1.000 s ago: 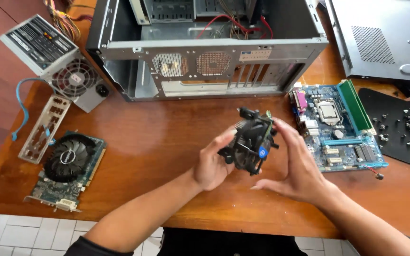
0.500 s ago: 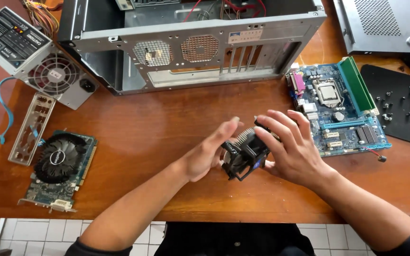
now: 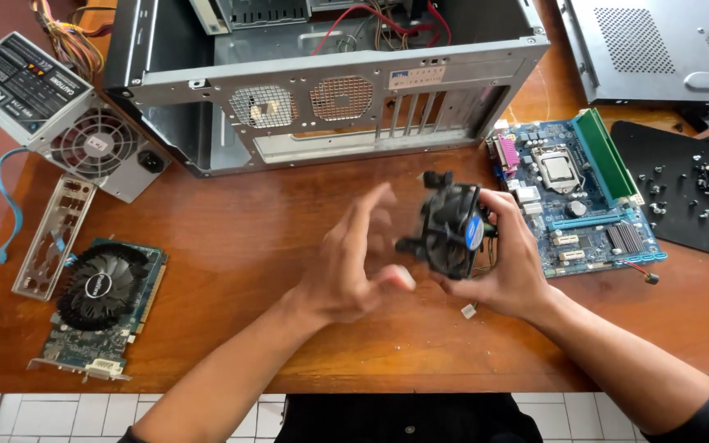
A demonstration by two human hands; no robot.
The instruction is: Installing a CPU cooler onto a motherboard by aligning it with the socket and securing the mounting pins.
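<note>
My right hand grips a black round processor cooler fan with a blue centre sticker, held on edge above the wooden desk. A small white plug on its wire dangles below it. My left hand is just left of the fan, fingers spread and blurred, holding nothing and not touching the fan. A blue motherboard with a bare processor socket lies flat on the desk right of the fan.
An open metal computer case stands at the back. A power supply, a metal port plate and a graphics card lie at the left. A grey side panel and a black mat with several screws are at the right.
Both hands held the fan a second ago. My left hand has let go and drawn off to the left, fingers apart; my right hand has turned the fan on edge.
</note>
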